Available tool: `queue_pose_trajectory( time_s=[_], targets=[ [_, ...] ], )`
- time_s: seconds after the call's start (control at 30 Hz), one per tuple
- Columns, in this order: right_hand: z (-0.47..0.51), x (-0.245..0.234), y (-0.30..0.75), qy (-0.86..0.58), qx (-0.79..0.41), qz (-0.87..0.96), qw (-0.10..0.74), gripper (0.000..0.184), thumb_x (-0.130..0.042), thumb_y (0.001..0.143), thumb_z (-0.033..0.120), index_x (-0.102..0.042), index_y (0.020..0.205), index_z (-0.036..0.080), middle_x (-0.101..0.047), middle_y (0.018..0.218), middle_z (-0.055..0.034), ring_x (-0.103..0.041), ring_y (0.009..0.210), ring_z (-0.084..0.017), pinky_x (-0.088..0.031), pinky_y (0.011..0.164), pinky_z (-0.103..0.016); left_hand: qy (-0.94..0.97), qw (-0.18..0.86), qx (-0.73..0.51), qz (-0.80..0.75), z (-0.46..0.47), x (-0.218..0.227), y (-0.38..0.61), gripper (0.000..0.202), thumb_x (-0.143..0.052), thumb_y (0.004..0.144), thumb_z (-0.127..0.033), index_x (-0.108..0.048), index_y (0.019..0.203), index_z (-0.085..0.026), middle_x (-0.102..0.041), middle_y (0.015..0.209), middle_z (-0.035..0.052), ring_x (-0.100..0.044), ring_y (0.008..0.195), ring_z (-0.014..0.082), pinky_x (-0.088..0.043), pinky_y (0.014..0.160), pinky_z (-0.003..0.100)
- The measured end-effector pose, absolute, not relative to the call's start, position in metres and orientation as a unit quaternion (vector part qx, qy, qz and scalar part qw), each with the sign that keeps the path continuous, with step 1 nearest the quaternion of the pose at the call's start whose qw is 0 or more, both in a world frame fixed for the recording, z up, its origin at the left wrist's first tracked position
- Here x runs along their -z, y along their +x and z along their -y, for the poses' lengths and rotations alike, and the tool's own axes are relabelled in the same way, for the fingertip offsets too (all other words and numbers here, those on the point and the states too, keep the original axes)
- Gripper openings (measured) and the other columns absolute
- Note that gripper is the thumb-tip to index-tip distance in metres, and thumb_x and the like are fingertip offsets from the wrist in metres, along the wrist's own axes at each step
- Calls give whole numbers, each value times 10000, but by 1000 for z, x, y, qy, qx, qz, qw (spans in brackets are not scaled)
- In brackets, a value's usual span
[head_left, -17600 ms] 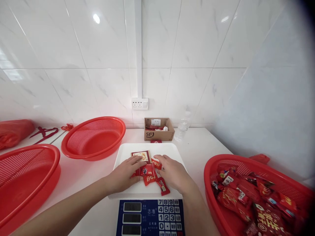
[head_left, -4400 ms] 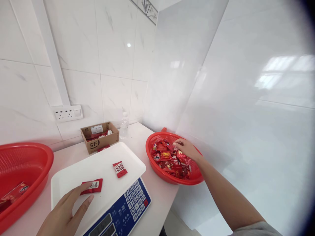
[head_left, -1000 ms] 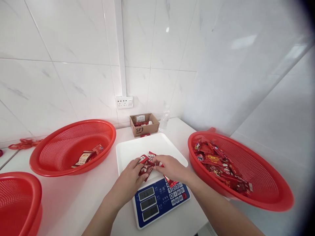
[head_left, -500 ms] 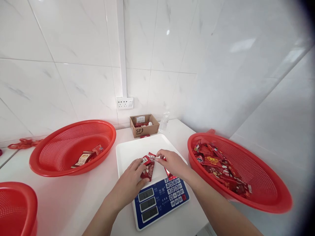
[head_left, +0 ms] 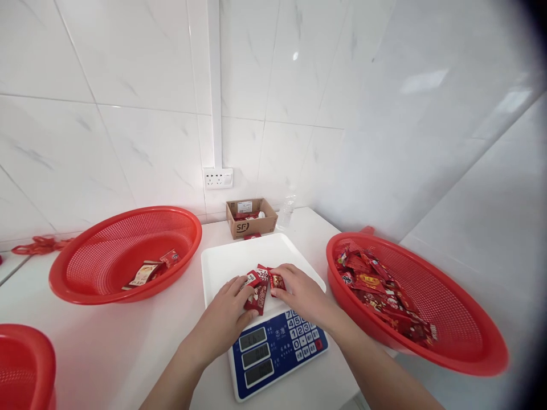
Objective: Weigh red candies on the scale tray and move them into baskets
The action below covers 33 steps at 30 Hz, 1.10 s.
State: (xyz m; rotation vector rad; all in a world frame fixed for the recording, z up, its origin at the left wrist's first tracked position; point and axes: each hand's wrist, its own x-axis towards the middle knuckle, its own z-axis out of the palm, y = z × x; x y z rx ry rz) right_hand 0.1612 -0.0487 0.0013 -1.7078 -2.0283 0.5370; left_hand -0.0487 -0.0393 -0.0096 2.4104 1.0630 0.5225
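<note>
Gathering red snack packets [head_left: 257, 291] on the scale's white tray [head_left: 233, 256], the left hand [head_left: 226, 316] is pressing flat, open fingers on those beneath its fingertips while the right hand [head_left: 301, 291] is pinching one small packet [head_left: 277, 281] just beside them, having closed in toward the left fingers since a half-second before.

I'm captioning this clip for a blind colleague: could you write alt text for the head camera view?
A left hand and a right hand touch small red packets on the white tray of a blue-faced scale. A red basket of packets sits at right, a second basket with a few at left.
</note>
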Motion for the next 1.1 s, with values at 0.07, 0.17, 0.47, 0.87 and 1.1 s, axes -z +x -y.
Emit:
queue_pose_trajectory(
  time_s=[0.07,0.17,0.47,0.87,1.1],
  targets=[
    [49,2,161,-614,-198,732,218,347,-529,799,262,-539,1146,254,-525,1183,-39,-508,1072,-189,-387,908,-317,875,224,-188,-385,40,10,-48,355,-486,850,-234,-494,1203,-267,-425,1353,65,-392,1241,242,-375,1009,441],
    [45,5,163,-617,-196,729,222,316,-482,790,165,-564,1087,234,-534,1142,-40,-530,1031,-176,-394,896,-309,881,217,-184,-378,40,10,-49,314,-478,853,-225,-527,1161,-263,-419,1358,67,-377,1250,250,-385,997,450],
    [32,13,187,-609,-209,726,241,307,-418,711,35,-613,867,213,-587,1014,-27,-559,939,-158,-417,851,-300,882,218,-164,-385,40,13,-50,346,-467,865,-269,-502,1210,-262,-385,1393,75,-333,1290,256,-366,1014,451],
    [35,1,161,-554,-249,746,274,271,-422,762,74,-615,891,213,-569,1146,-48,-528,1068,-175,-391,951,-346,889,211,-163,-373,41,11,-48,383,-497,853,-220,-489,1230,-287,-384,1401,52,-316,1305,256,-326,1050,467],
    [46,5,165,-543,-258,757,255,292,-469,785,130,-616,1014,238,-578,1165,-37,-527,1074,-174,-394,966,-352,884,215,-159,-383,41,11,-48,374,-480,866,-260,-487,1239,-287,-393,1402,51,-312,1309,263,-346,1036,471]
  ],
)
